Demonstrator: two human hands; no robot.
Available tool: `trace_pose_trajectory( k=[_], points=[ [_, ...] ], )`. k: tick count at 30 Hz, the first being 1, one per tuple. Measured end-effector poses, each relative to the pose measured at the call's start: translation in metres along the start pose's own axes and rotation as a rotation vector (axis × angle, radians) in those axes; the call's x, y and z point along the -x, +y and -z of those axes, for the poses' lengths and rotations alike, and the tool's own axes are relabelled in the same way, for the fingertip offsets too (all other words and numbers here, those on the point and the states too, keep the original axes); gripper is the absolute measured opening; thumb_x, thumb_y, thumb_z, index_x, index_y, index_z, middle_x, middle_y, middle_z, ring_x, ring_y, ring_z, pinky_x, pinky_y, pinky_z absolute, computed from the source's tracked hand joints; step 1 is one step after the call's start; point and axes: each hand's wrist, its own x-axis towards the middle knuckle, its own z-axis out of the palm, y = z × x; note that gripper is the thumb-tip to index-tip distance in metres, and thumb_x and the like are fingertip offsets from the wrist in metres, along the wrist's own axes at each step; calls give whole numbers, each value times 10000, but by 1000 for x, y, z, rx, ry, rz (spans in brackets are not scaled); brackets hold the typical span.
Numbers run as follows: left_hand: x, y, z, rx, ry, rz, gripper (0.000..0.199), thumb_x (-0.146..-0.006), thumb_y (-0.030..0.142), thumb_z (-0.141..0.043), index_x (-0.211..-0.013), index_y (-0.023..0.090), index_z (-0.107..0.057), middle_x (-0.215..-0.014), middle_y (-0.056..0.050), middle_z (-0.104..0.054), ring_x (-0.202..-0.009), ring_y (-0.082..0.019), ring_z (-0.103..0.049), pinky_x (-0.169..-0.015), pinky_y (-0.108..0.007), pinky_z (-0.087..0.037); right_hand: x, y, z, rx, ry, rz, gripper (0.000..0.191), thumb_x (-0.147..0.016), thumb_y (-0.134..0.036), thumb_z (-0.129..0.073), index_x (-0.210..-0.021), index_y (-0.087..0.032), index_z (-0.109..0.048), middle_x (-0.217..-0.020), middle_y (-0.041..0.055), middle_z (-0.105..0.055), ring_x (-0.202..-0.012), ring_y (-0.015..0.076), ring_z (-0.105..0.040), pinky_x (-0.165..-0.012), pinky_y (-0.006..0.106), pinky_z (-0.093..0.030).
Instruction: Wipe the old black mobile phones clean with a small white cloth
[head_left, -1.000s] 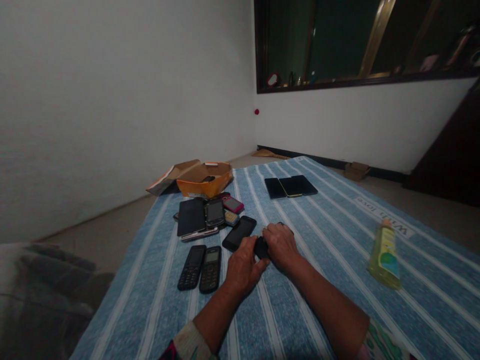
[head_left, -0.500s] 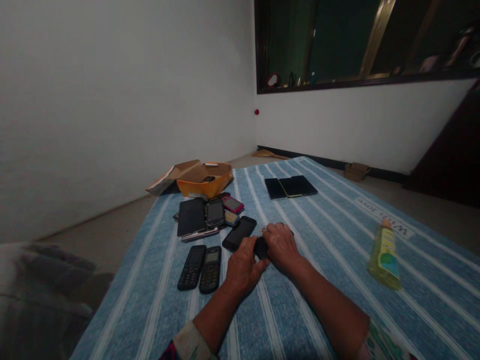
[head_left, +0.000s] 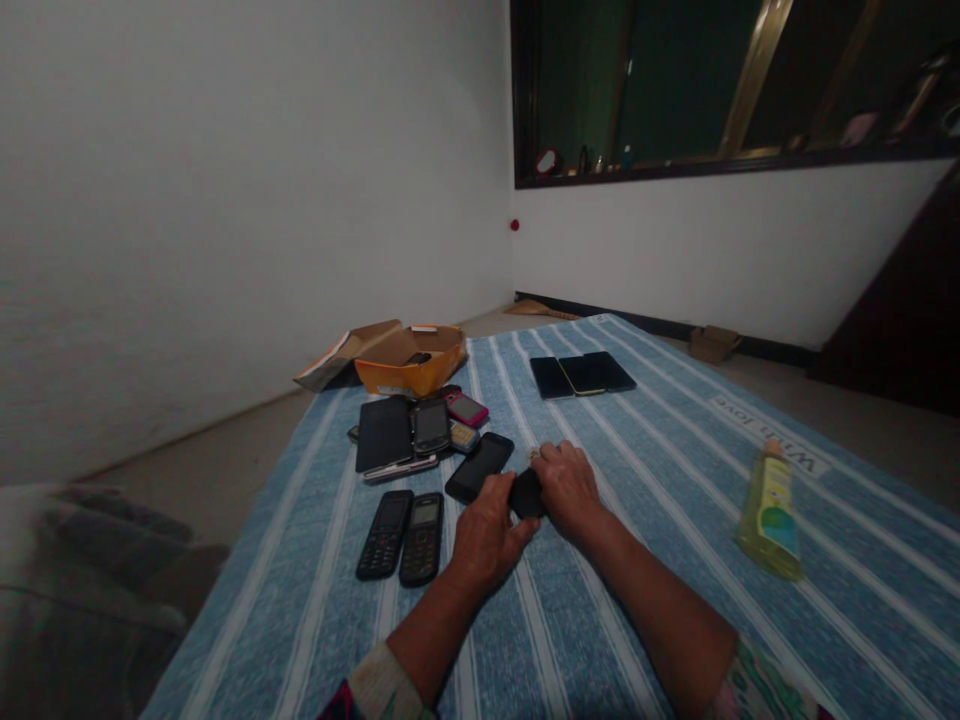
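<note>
Between my two hands is a black mobile phone [head_left: 527, 495], mostly hidden, with a rounded dark part showing. My left hand [head_left: 487, 530] closes on its left side, thumb at the near edge. Curled fingers of my right hand [head_left: 568, 488] press on its right side; a small pale bit at the fingertips is too small to name. Just beyond my left hand lies a dark touchscreen phone [head_left: 481, 466]. Two black keypad phones, the left one [head_left: 385, 535] and the right one [head_left: 422, 540], rest side by side to the left.
Several phones, one pink [head_left: 466, 408], are piled around a dark flat case [head_left: 383, 434]. Behind them stands an opened orange box [head_left: 411, 378]. Dark flat devices [head_left: 583, 374] lie farther back. A bottle of yellow liquid [head_left: 772, 515] is at right on the striped cloth [head_left: 660, 600].
My right hand has shifted slightly right, and more of the black phone shows between my hands. My left hand stays nearly in place.
</note>
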Motion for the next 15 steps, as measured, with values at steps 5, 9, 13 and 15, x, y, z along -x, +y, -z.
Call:
trace_pose_trajectory(
  k=[5,9,13,15],
  points=[
    [-1,-3,-3,3,14,-11,511,-746,286,-653,-1224,199,-496,-1028,-44,-600,-749,-172,-611,-678,-298,-477,5,-2,3,-6,28,-1,271,-945,-136,-421,-1079,-185,-652,-1043,84,-621,-956,234,-468,-781,341,-314],
    [-1,-6,-4,36,29,-60,473,-784,301,-611,-1232,214,-488,-1070,-45,-596,-727,-158,-603,-679,-294,-480,12,-15,3,-51,20,153,224,-956,-186,-448,-1032,-203,-658,-986,57,-625,-929,218,-473,-770,327,-323],
    [0,-4,-1,31,7,-41,489,-775,295,-624,-1236,215,-482,-1076,-47,-598,-723,-156,-601,-685,-295,-481,6,-11,3,-32,2,79,236,-945,-156,-444,-1032,-181,-662,-1001,69,-632,-938,230,-481,-764,339,-321],
    [0,-3,-1,20,3,-24,495,-760,284,-644,-1224,205,-492,-1060,-47,-601,-746,-165,-606,-699,-300,-482,2,-4,3,-15,-4,-2,251,-932,-126,-443,-1041,-177,-664,-1027,78,-630,-951,237,-481,-765,343,-321]
  ],
)
